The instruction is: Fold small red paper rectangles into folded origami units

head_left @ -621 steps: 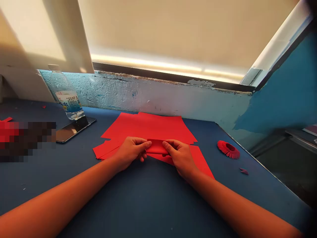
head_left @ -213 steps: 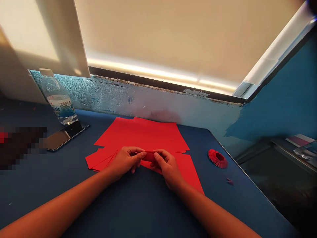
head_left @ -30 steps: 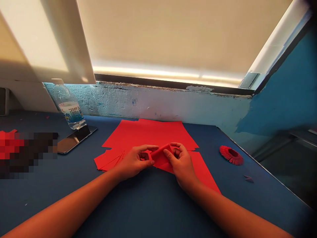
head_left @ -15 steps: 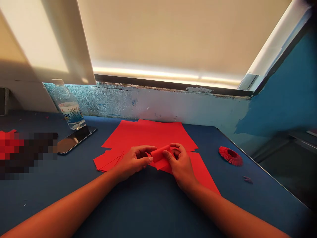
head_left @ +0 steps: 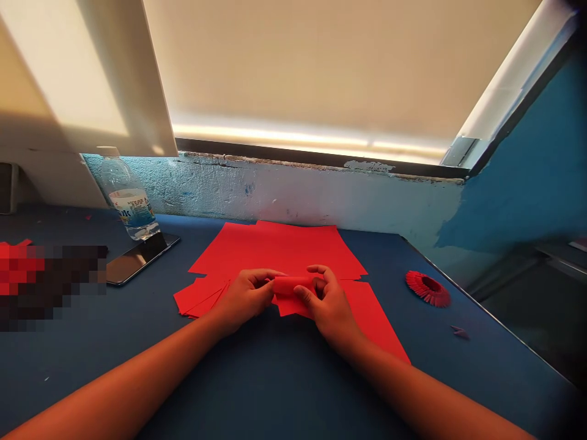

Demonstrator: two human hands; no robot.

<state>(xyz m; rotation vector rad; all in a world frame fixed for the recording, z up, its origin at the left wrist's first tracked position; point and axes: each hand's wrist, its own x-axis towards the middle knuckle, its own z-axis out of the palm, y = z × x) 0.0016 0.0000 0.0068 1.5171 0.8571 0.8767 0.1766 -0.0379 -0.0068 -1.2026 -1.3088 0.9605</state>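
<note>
The rolled red paper strip (head_left: 293, 285) and flat red paper sheets (head_left: 270, 250) look smooth and matt, the clear plastic bottle (head_left: 129, 201) glossy, the pale blue painted plaster wall (head_left: 275, 192) rough.

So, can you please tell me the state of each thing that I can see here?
left hand, gripping left end of red paper piece
right hand, gripping its right end
red paper piece, curled
red paper sheets, flat, overlapping
smartphone, lying flat, screen dark
plastic water bottle, upright, capped
red paper ring, lying flat
</note>
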